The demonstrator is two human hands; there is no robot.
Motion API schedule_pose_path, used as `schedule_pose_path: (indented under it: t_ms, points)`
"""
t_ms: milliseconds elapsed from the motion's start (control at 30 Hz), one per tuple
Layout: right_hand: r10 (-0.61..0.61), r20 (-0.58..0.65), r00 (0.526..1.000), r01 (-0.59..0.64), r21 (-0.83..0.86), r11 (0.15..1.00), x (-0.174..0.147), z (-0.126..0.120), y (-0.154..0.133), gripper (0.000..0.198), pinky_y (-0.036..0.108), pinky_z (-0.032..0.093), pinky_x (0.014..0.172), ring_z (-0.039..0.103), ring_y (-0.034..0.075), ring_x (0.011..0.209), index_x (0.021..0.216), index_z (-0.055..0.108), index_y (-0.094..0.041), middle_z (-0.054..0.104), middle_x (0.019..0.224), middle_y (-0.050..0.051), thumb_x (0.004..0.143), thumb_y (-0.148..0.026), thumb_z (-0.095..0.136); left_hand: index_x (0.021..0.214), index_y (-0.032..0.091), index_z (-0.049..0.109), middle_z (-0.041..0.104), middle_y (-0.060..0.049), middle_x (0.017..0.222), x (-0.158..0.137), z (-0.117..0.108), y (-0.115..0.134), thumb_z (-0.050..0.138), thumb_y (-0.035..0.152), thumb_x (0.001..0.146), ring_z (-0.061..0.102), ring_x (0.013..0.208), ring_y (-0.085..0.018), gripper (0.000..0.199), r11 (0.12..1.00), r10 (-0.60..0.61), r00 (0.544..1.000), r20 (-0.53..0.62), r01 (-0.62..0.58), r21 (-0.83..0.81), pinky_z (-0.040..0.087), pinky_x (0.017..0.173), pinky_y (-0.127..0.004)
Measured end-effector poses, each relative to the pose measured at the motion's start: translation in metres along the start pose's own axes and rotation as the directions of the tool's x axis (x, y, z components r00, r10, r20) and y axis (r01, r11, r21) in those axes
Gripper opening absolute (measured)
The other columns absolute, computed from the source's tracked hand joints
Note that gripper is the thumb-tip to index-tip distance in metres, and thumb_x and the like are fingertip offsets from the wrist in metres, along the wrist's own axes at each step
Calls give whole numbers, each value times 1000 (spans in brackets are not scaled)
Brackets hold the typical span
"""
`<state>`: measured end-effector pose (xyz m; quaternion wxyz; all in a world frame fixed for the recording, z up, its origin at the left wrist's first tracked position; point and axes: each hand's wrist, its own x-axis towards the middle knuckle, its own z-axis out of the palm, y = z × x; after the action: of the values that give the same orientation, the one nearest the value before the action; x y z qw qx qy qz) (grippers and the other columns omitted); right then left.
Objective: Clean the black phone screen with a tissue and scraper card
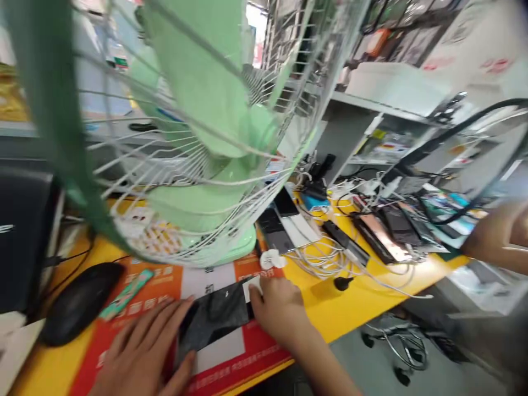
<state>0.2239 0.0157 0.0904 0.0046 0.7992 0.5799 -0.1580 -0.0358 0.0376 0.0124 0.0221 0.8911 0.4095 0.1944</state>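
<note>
From my remote seat, I saw the left hand (142,349) with its fingers spread wide, thumb and forefinger parted around the left end of a dark phone (218,313). The right hand (278,305) had its fingers curled at the other end, by a white patch (250,287); I could not tell how firmly they held it. The phone was between the two hands, over a red mat (223,377), its long axis slanting from lower left to upper right, so neither hand was clearly nearer. The tabletop (324,297) ended just beyond the mat's near side. Behind, the green fan (198,93) crowded any upward path; a mouse (82,302) bounded the left, and the yellow strip rightward led to tangled cables (322,261).
</note>
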Motion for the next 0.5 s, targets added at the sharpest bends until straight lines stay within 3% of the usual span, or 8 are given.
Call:
schedule_pose_path:
  t_ms: [267,333,500]
  points:
    - [-234,37,972,234,3,972,-16,6,-73,34,35,52,68,73,28,81,95,73,-16,75,89,16,96,-29,42,151,31,33,58,-2,142,17,-21,22,54,32,89,49,131,-27,65,999,-30,995,99,28,25,33,110,-46]
    - [-194,49,980,194,-7,981,-11,5,-67,35,34,51,69,73,28,83,94,73,-17,75,89,15,97,-32,42,151,29,33,57,-3,143,17,-25,24,54,30,89,48,132,-27,65,999,-43,993,111,43,4,32,111,-47]
    - [23,77,997,-17,-82,996,13,-2,-14,42,33,47,71,72,29,87,92,72,-13,74,91,18,100,-37,39,150,28,33,55,-3,144,20,-32,28,54,28,89,44,134,-27,64,995,-82,987,141,90,-52,31,112,-49]
